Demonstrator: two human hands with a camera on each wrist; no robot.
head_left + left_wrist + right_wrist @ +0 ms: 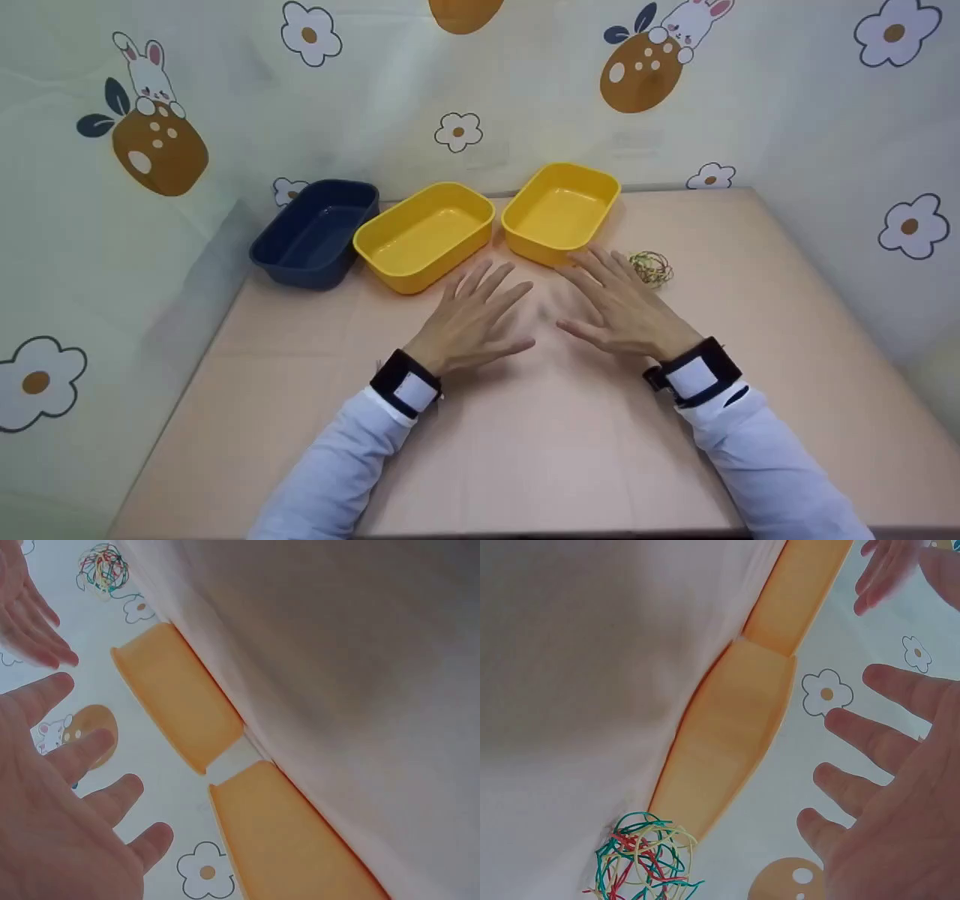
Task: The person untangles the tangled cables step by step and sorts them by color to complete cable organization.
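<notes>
My left hand (470, 322) hovers over the table with fingers spread, just in front of the middle yellow bin (405, 274). Spread in the same way, my right hand (626, 311) is near the front of the right yellow bin (536, 247). Neither hand holds anything. Beyond the right fingers lies a loose tangle of thin wires (651, 269). Red, green and pale yellow strands of this wire tangle (645, 859) show in the right wrist view, close to one end of a yellow bin (720, 720).
A dark blue bin (315, 236) stands at the left, touching or nearly touching the middle yellow one. The pinkish table (540, 465) meets a patterned cloth backdrop (375, 112) behind the bins. Each wrist wears a black strap (405, 382).
</notes>
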